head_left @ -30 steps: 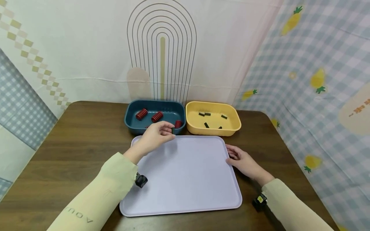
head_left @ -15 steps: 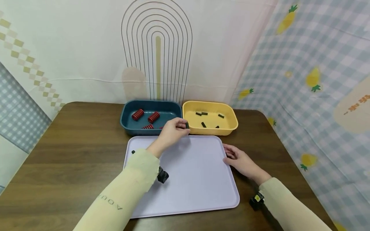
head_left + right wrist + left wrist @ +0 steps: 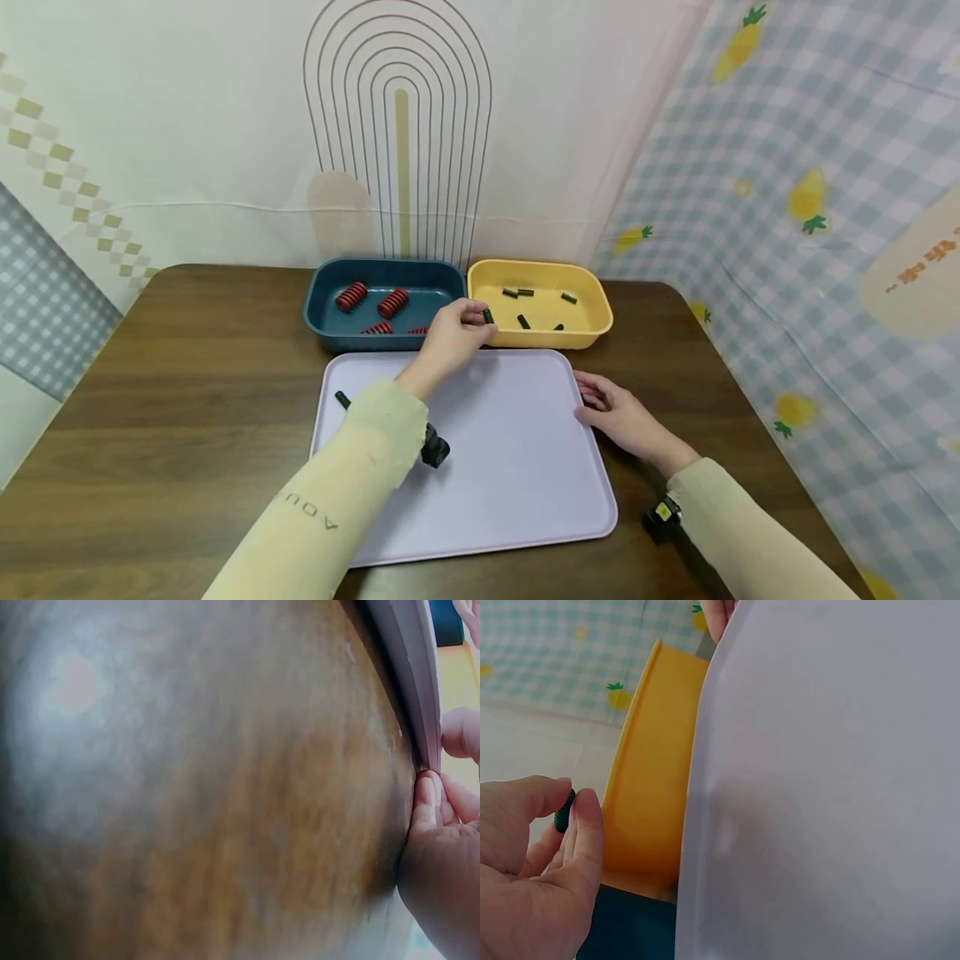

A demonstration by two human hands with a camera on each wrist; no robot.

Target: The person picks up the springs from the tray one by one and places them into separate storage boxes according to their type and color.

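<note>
Between thumb and fingers my left hand [image 3: 453, 337] pinches a small dark green spring [image 3: 487, 316], at the front left corner of the yellow bin [image 3: 551, 340]. The left wrist view shows this spring [image 3: 564, 812] held upright and slightly tilted at the fingertips. Several similar green springs [image 3: 523, 322] lie in the yellow bin. Another green spring [image 3: 342, 399] rests at the left side of the pale lilac tray [image 3: 510, 450], partly behind my left sleeve. My right hand [image 3: 626, 421] grips the tray's right edge, thumb on top and fingers below in the right wrist view.
A dark blue bin [image 3: 360, 342] with several larger red springs [image 3: 351, 297] stands left of the yellow one, behind the tray. Part of it is hidden by my left hand. The brown wooden table [image 3: 187, 400] ends at a fabric backdrop [image 3: 225, 150].
My left hand has moved right with the green spring, from in front of the blue bin to the yellow bin's front left corner. My right hand stays on the tray edge.
</note>
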